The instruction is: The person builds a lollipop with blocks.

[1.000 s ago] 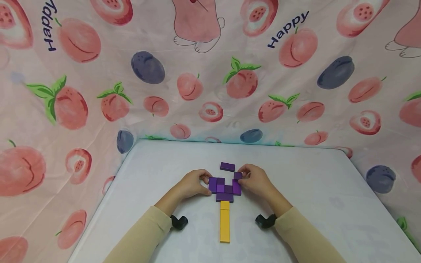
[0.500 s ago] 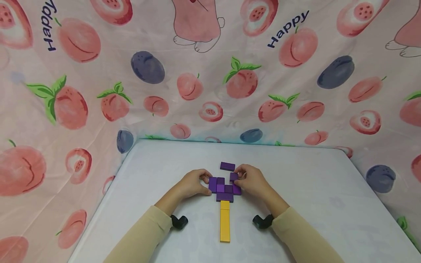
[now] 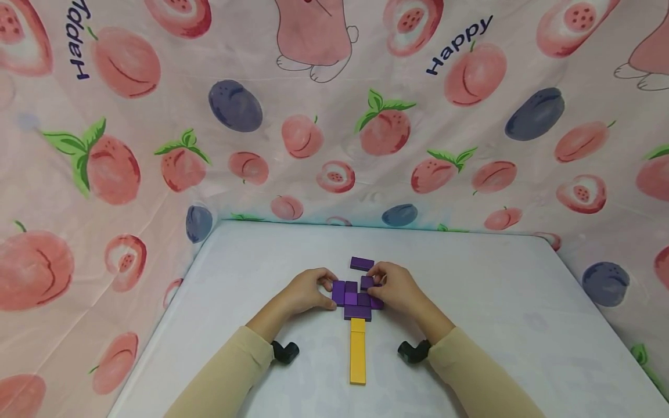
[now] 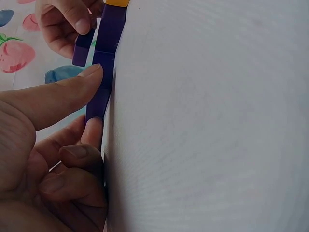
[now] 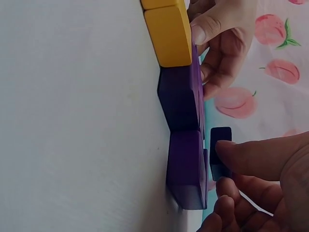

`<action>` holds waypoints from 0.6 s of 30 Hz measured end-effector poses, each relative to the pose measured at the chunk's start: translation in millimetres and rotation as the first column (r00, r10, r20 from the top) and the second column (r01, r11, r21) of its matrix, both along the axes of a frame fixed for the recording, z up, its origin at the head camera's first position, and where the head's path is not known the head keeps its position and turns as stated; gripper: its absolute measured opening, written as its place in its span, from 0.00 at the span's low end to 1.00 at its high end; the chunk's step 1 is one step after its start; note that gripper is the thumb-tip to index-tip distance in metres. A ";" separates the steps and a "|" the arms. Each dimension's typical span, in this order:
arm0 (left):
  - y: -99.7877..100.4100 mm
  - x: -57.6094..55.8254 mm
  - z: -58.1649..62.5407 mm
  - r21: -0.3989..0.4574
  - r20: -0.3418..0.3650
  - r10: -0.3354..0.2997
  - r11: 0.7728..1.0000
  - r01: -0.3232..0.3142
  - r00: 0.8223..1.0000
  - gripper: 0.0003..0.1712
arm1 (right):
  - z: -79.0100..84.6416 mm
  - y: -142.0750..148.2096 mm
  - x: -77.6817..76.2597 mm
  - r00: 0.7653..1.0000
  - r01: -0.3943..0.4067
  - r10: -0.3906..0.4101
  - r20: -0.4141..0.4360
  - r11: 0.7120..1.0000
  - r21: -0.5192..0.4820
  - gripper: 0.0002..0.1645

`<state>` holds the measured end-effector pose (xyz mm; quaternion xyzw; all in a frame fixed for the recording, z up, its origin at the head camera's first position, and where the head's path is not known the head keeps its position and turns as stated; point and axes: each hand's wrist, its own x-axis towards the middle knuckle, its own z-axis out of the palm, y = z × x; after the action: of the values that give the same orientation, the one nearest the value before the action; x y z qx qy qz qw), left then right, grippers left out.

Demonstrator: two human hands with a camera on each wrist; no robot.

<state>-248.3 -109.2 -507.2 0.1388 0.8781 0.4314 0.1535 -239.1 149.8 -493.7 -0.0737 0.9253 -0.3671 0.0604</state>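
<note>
My right hand [image 3: 399, 288] pinches a small square purple block [image 3: 367, 283] between thumb and fingers. In the right wrist view that small block [image 5: 221, 136] is raised off the table, beside the laid purple blocks [image 5: 183, 169]. My left hand [image 3: 307, 293] spans the leftmost purple block [image 3: 338, 294], thumb at its near end and fingertips at its far end. Several purple blocks lie joined in a cluster, with a wide purple block [image 3: 358, 313] at its near side. Fingers of the right hand partly cover the cluster's right-hand block [image 3: 377, 303].
Two yellow blocks, a short one [image 3: 358, 324] and a long one [image 3: 358, 360], run in line from the cluster toward the person. One loose purple block [image 3: 362, 263] lies beyond it. The white table [image 3: 496, 319] meets a fruit-printed cloth [image 3: 334, 116] at the back.
My right hand has moved left with the small purple block, from above the right-hand block to over the gap at the cluster's far side. The left hand has stayed put.
</note>
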 end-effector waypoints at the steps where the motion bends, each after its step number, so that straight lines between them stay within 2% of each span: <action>1: 0.0 -0.1 -0.1 0.000 0.000 0.000 1.000 0.000 1.000 0.34 | 0.0 -0.4 0.0 1.000 -0.001 0.001 0.002 1.000 0.000 0.15; 18: 0.2 -0.6 -1.1 0.002 -0.008 -0.004 1.000 0.004 1.000 0.34 | -0.8 -6.0 -0.7 1.000 -0.016 0.015 0.025 0.999 0.030 0.15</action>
<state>-248.9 -109.0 -508.2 0.1424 0.8779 0.4316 0.1507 -239.8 143.8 -494.5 -0.0754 0.9293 -0.3534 0.0759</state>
